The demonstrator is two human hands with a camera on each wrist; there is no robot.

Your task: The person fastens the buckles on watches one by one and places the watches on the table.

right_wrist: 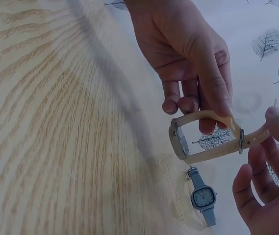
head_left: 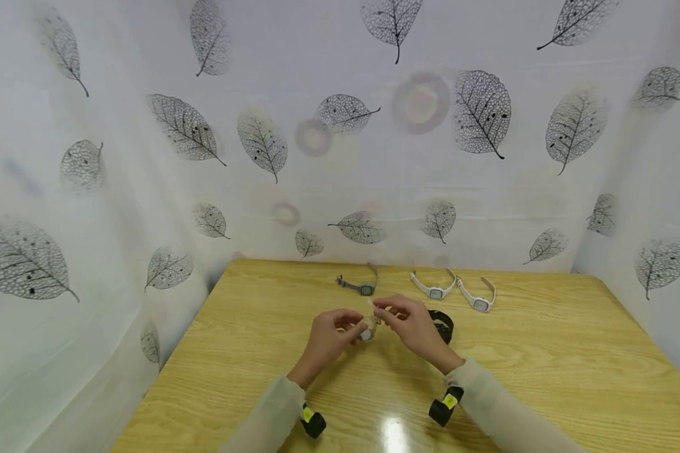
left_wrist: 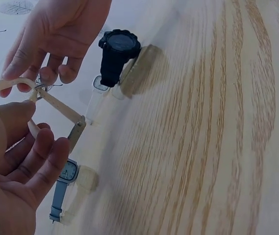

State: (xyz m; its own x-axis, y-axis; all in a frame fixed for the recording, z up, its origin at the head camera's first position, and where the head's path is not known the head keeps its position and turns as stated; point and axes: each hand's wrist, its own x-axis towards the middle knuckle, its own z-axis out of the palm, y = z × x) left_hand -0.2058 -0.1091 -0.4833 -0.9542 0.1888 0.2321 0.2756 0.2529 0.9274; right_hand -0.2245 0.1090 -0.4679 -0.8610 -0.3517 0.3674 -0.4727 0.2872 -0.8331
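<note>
Wooden table (head_left: 232, 352) beneath cream watch (right_wrist: 213, 153) in fingers (right_wrist: 214, 90)

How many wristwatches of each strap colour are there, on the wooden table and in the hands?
Black, chunky round watch: 1
White, squarish watches: 2
Blue-grey, squarish watch: 1
Thin beige-strapped watch: 1
Total: 5

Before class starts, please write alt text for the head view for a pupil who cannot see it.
A person's left hand and right hand hold a cream watch over a wooden table. Beyond are a grey watch and two white watches; a black watch is by the right hand. Leaf-print sheeting hangs behind.
</note>
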